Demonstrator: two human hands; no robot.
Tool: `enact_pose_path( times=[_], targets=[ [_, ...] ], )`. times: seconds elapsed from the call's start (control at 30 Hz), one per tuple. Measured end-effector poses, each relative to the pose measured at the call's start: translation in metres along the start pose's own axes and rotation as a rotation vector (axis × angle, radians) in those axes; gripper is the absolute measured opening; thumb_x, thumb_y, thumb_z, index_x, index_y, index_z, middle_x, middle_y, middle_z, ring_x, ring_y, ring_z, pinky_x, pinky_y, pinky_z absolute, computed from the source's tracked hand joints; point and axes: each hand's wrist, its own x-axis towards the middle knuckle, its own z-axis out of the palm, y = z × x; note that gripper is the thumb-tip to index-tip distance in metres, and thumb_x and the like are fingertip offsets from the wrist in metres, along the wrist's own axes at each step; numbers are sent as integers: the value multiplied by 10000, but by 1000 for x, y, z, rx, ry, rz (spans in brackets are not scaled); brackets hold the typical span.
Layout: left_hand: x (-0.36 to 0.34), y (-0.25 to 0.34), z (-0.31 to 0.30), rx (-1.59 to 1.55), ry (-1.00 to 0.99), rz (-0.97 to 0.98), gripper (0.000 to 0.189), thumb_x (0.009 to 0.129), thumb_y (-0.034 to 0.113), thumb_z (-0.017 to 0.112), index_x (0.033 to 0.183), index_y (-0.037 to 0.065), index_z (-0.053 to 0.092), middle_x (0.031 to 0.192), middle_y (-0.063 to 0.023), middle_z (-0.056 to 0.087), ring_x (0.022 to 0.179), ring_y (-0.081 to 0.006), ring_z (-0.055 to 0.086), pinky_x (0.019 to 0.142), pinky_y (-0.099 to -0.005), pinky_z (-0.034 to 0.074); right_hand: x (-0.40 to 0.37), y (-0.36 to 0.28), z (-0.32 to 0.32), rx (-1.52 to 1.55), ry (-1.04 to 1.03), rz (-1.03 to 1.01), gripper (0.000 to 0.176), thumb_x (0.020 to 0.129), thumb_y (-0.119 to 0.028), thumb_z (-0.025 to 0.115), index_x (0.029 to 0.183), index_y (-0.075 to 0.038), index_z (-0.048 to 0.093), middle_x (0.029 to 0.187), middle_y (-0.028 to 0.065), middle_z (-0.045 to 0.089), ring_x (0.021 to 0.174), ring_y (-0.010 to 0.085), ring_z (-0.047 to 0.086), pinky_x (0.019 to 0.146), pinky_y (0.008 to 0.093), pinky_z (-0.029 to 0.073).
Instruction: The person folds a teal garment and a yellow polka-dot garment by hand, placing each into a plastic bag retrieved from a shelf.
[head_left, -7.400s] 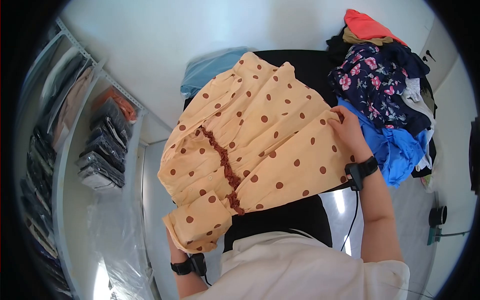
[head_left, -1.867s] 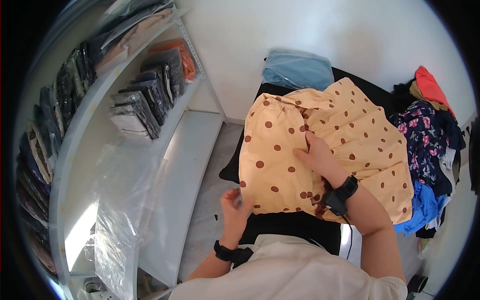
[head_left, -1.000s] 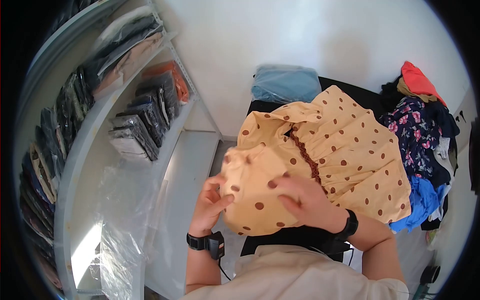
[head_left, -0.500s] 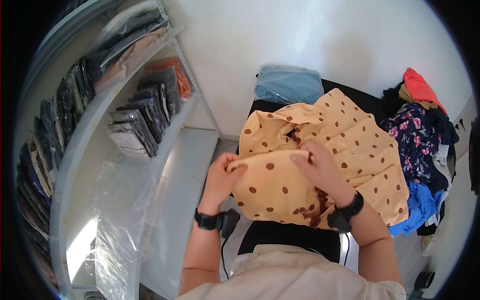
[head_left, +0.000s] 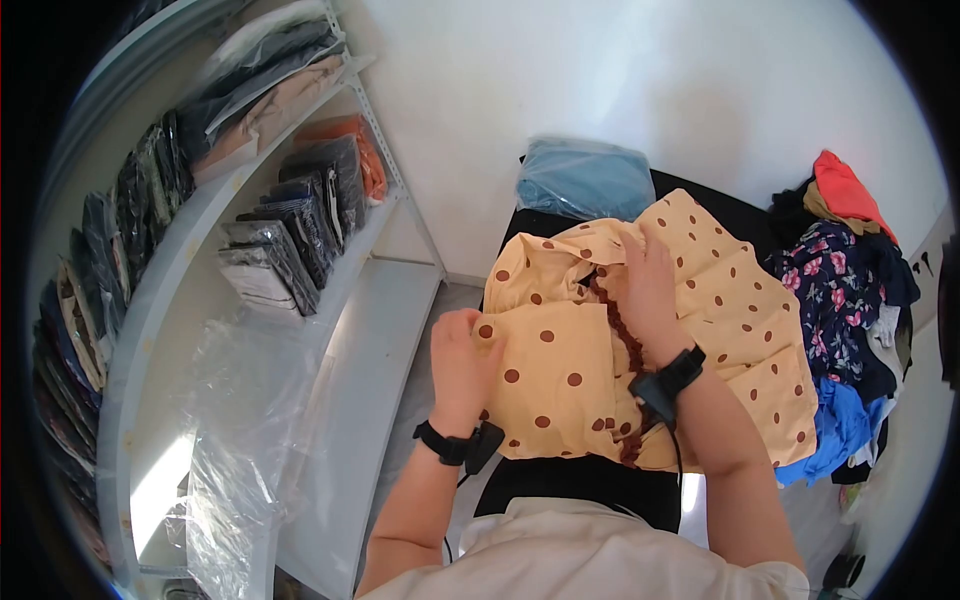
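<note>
Nearest you, at the bottom of the frame, is your pale shirt. Just beyond, your left hand sits left of centre, fingers bent against the garment's left edge; you can't tell whether it pinches the cloth. Your right hand lies over the middle, fingers reaching toward the top; its grip can't be told either. The polka-dot garment fills the centre and right of centre, its long axis running left to right: folded part at left, skirt fanning right, brown ruffle crossing between. Beyond it shows the black surface, with a bagged blue packet upper centre; heaped clothes occupy the right.
</note>
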Motion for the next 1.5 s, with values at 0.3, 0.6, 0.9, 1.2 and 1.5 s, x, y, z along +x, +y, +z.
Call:
enact_pose_path(
  times=[0.3, 0.6, 0.9, 1.2, 1.5],
  targets=[
    [-8, 5, 27, -10, -237, 494, 281, 873, 75, 643, 1150, 34, 646, 1170, -102, 651, 1064, -295, 582, 902, -425, 482, 61, -6, -62, 196, 43, 20, 257, 750, -49, 694, 1005, -61, 667, 955, 106, 683, 890, 330, 630, 909, 428, 459],
    [-12, -4, 33, -9, -278, 530, 372, 882, 129, 672, 1234, 18, 633, 1253, -136, 638, 1107, -308, 579, 970, -397, 485, -3, -114, -184, 552, -566, -397, 360, 732, -146, 773, 1071, -125, 656, 824, 50, 614, 759, 264, 636, 660, 385, 492],
    [13, -45, 13, -889, -434, -345, 459, 960, 196, 632, 1332, -22, 475, 1099, -152, 699, 977, -193, 675, 837, -342, 538, -89, -76, -121, 509, -767, -38, 373, 894, -303, 712, 1101, -20, 583, 887, 152, 645, 830, 370, 655, 750, 446, 532],
    [35, -39, 27, -545, -140, -480, 536, 982, 196, 603, 1415, -20, 370, 1117, -175, 682, 969, -218, 664, 839, -332, 531, -110, -61, -94, 581, -685, 490, 390, 865, -182, 751, 1157, -5, 562, 767, 105, 649, 734, 272, 660, 682, 353, 524],
    [-70, -38, 1, -450, 128, -244, 707, 882, 190, 753, 1430, -12, 355, 1339, -180, 512, 1235, -279, 516, 1008, -407, 457, -126, -64, -99, 527, -571, 343, 406, 852, -141, 742, 1203, -23, 576, 812, 95, 674, 731, 249, 672, 663, 359, 528]
  ],
)
